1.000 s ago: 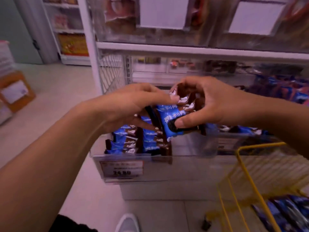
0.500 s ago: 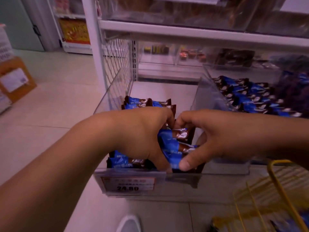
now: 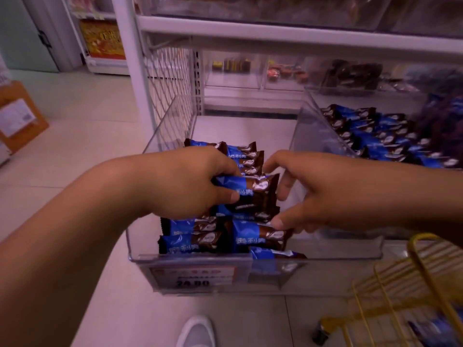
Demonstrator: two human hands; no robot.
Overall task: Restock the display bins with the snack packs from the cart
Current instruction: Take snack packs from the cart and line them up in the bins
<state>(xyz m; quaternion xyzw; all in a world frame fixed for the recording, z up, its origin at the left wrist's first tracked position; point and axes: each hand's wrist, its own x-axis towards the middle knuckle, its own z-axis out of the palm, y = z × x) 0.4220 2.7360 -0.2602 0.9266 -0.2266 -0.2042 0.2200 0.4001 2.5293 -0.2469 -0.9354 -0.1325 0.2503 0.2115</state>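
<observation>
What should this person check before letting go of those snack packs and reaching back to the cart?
1. Left hand has a firm hold on the held packs: ok, thumb and fingers curl round them.
2. Right hand is free: ok, fingers spread beside the packs, gripping nothing.
3. Held packs are down inside the bin: cannot tell, they sit above the lower rows.
4. Room left in the bin: ok, bare floor shows behind the far packs.
5. Rows are tidy: not ok, one front pack lies askew against the front wall.
6. Cart within reach: ok, its yellow frame is just right of the bin.
</observation>
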